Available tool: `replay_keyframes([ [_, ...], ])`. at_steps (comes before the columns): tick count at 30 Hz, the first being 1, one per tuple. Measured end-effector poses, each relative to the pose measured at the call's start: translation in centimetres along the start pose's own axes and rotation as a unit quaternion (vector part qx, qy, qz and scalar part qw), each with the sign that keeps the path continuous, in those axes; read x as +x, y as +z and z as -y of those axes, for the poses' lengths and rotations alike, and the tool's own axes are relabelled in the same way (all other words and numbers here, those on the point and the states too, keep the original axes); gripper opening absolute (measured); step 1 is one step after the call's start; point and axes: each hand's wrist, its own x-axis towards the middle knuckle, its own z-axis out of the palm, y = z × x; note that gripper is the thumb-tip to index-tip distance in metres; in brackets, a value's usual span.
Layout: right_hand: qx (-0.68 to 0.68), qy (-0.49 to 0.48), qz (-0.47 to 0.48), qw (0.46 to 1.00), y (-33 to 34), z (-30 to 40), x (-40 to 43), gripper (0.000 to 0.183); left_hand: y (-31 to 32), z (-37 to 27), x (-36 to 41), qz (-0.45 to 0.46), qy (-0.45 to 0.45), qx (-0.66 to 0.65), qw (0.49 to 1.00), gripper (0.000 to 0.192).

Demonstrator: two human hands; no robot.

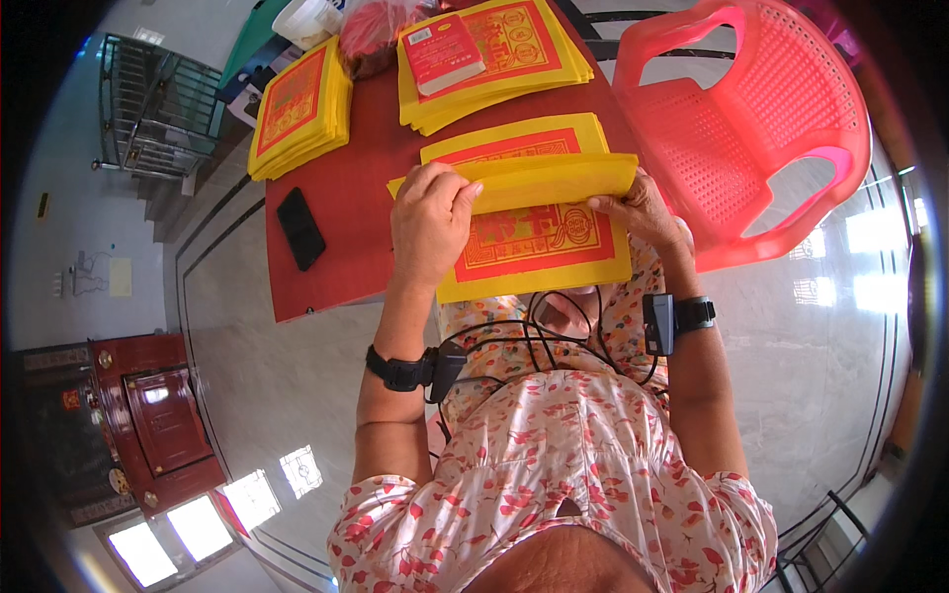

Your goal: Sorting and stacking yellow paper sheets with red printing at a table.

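Both my hands grip a yellow paper sheet (552, 185) that is curled or folded across its width. My left hand (431, 222) pinches its left end between thumb and fingers. At the other end, my right hand (643, 211) has its thumb in front and its fingers behind, partly hidden. Directly below lies yellow joss paper with a red and gold printed panel (534, 241), its near edge reaching past the table edge above my lap. More printed paper shows behind the curled sheet. Whether the curled sheet is joined to the paper beneath, I cannot tell.
The red table (363, 178) also bears a black phone (301, 228), a left paper stack (300, 111), and a far stack (511, 44) under a red book (443, 53). Behind are a plastic bag (374, 33) and white tub (308, 22). A pink plastic chair (712, 141) stands right; black cables (541, 326) cross my lap.
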Motion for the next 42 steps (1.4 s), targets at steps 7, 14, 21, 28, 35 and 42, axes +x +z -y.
replay_keyframes([
  [7, 0.019, 0.044, -0.026, 0.999, 0.1, 0.1, -0.1, 0.022, -1.7, -2.1, -1.6, -0.117, 0.079, 0.033, 0.989, 0.008],
  [14, 0.01, 0.065, -0.028, 0.997, 0.1, 0.1, 0.1, 0.02, -0.4, -0.5, -6.0, 0.315, -0.021, -0.014, 0.949, 0.054],
  [21, -0.016, 0.055, -0.032, 0.998, 0.0, 0.0, -0.1, 0.021, 0.2, -1.1, -6.5, 0.351, -0.031, 0.025, 0.936, 0.074],
  [28, -0.022, 0.071, -0.031, 0.997, 0.1, 0.1, -0.1, 0.021, 0.2, -0.9, -6.3, 0.354, -0.033, 0.032, 0.934, 0.075],
  [35, -0.031, 0.062, -0.028, 0.997, -0.1, 0.0, 0.0, 0.023, 0.3, -0.6, -6.3, 0.354, -0.042, 0.019, 0.934, 0.073],
  [42, -0.051, 0.062, -0.026, 0.996, 0.0, 0.4, 0.0, 0.023, -0.1, -0.1, -6.1, 0.362, -0.055, -0.019, 0.93, 0.065],
])
